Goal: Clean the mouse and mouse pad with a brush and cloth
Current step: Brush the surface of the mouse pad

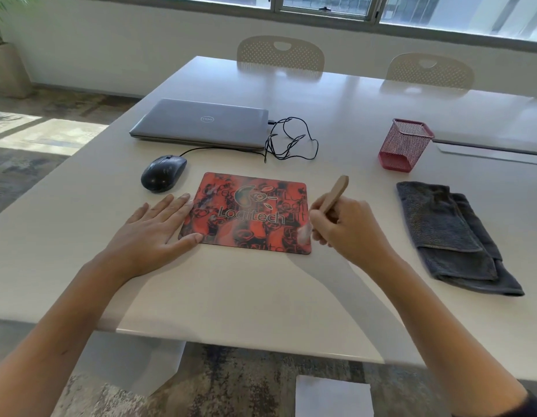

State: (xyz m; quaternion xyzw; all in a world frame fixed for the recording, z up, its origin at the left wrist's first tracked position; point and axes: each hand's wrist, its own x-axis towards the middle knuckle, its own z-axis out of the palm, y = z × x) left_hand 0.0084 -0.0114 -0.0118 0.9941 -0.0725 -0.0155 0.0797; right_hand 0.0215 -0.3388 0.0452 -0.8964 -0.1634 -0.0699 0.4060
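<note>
A red and black Logitech mouse pad lies flat on the white table. My left hand rests flat with fingers spread on the pad's left edge. My right hand grips a brush with a tan wooden handle; its pale bristles, blurred, touch the pad's near right corner. A black wired mouse sits on the table just beyond the pad's left corner. A folded dark grey cloth lies to the right, apart from both hands.
A shut grey laptop lies behind the mouse, with a tangled black cable beside it. A red mesh pen holder stands at the right. Two pale chairs stand at the table's far side.
</note>
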